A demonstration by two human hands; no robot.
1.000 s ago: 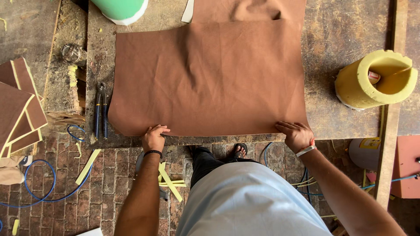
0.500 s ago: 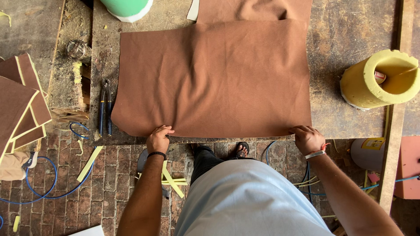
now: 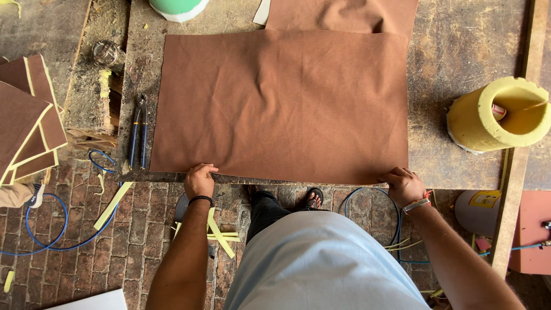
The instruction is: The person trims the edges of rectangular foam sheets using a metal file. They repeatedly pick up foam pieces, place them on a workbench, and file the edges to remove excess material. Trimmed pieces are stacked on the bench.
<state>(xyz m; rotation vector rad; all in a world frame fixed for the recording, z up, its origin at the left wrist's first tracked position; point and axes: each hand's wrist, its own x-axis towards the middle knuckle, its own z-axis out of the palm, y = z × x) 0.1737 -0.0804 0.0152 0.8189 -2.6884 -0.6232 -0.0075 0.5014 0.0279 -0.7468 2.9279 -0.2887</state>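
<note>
Worn, stained wooden surface (image 3: 459, 51) fills upper frame, scuffed and dusty, edge chipped at left. Long wooden plank (image 3: 519, 143) runs down right side. Below, red-brown brick floor (image 3: 74, 218), uneven and gritty, littered with pale yellow foam strips (image 3: 112, 205). Blue cable (image 3: 43, 229) loops across bricks at left; another blue loop (image 3: 370, 198) near surface edge at right. Rough grey slab (image 3: 34, 34) at upper left beside surface. Soft, even daylight, no hard shadows.
</note>
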